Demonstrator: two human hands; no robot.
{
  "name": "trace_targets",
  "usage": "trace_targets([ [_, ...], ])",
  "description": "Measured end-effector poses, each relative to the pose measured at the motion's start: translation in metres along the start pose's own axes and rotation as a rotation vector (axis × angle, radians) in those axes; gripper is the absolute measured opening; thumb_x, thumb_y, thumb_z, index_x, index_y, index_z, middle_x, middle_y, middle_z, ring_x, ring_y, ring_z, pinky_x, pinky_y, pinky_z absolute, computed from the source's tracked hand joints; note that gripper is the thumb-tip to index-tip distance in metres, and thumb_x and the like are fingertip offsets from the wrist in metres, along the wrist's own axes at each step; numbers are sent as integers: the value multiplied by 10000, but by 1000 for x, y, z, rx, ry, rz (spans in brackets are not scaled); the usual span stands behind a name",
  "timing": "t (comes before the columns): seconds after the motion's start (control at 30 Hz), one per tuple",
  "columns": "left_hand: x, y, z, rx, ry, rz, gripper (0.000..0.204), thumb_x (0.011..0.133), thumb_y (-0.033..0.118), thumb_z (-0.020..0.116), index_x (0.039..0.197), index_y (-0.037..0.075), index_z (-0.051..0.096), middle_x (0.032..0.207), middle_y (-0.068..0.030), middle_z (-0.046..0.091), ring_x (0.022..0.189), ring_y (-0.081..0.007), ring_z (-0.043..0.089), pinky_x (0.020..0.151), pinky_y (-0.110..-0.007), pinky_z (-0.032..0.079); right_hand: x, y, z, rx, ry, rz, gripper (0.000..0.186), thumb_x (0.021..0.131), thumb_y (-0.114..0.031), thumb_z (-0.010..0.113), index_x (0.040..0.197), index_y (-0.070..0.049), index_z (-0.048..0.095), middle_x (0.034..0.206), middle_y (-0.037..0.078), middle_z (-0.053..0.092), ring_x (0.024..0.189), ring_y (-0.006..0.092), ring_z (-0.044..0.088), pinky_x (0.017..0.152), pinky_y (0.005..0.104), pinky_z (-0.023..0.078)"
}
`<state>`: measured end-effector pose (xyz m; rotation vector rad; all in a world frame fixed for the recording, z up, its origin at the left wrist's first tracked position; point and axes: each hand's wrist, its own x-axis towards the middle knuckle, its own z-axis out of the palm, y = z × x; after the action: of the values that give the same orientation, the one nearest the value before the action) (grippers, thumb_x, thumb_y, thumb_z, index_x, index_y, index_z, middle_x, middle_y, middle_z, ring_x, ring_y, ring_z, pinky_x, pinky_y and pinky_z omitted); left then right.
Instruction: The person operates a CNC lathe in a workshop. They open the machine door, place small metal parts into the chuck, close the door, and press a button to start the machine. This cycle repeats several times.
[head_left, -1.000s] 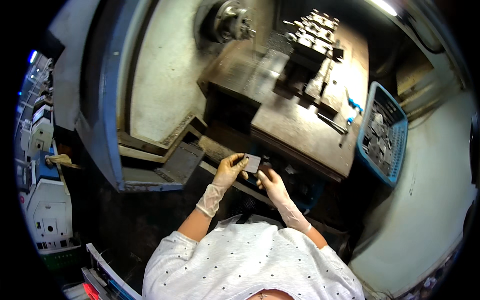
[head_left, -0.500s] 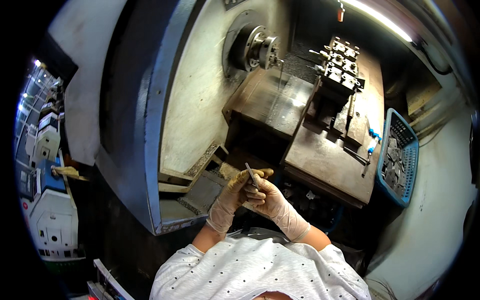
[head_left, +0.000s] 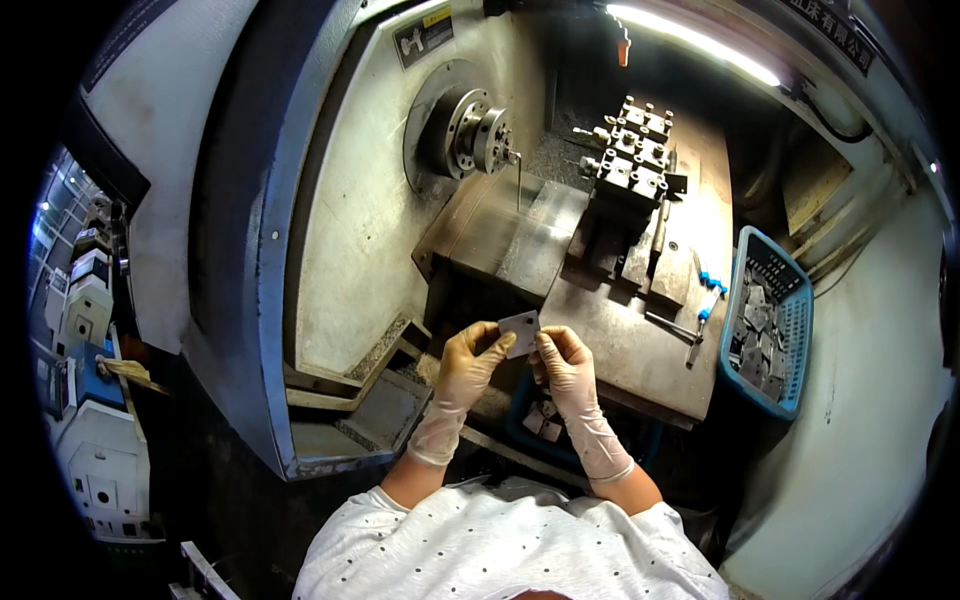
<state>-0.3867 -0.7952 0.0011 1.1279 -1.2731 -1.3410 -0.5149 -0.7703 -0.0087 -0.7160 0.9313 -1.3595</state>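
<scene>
Both of my hands wear thin, stained gloves and meet around a small flat metal plate (head_left: 520,328) with holes in it. My left hand (head_left: 465,372) grips the plate's left side, its thumb lying over the face. At the right edge of the plate, my right hand (head_left: 568,372) pinches with thumb and forefinger. The plate's broad face is turned up toward me, held in front of the machine bed. Beneath and behind my right hand, more plates (head_left: 543,420) lie in a low, dark blue basket, partly hidden by the arm.
Ahead on the left is a lathe chuck (head_left: 491,140) with a bent rod (head_left: 519,185) hanging from it. A tool post block (head_left: 632,180) stands on the slide (head_left: 640,350), near a blue-and-silver hand tool (head_left: 705,310). A blue basket (head_left: 735,375) of metal plates sits at right.
The plate has turned from edge-on to face up. My hands have moved slightly forward and spread apart to opposite sides of it. The view has shifted a little.
</scene>
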Motion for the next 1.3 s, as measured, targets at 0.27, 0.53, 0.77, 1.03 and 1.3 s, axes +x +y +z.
trace_targets([
  [0.27,196,37,8,846,588,592,184,695,234,489,757,61,481,715,-116,540,646,-275,522,529,-351,408,-26,-40,-35,-192,-42,-277,309,775,-116,398,1063,-23,334,826,59,469,671,90,448,618,199,379],
  [0.53,235,48,9,1526,362,644,275,661,243,518,809,21,451,675,-99,530,584,-214,541,492,-296,435,-106,-27,-92,-235,149,-21,282,771,-136,416,1016,-1,385,807,71,487,682,107,466,629,220,395],
  [0.77,243,56,0,1768,327,581,413,695,174,457,1039,15,292,529,-96,526,472,-212,531,417,-302,421,-109,-38,-100,-239,153,1,234,782,-143,401,952,12,438,795,76,495,717,113,471,648,226,397],
  [1.03,232,56,-4,1537,247,152,924,608,369,571,1181,117,-109,700,-153,544,579,-250,541,525,-328,424,-70,-52,-62,-284,-270,11,220,778,-114,396,955,10,436,828,74,488,755,111,464,675,214,383],
  [1.3,238,31,-13,1087,221,228,818,646,279,518,1175,238,-104,702,-231,519,631,-352,513,584,-389,408,73,-56,30,-28,-354,-124,227,746,-137,445,933,-9,456,798,36,479,729,101,442,648,224,362],
])
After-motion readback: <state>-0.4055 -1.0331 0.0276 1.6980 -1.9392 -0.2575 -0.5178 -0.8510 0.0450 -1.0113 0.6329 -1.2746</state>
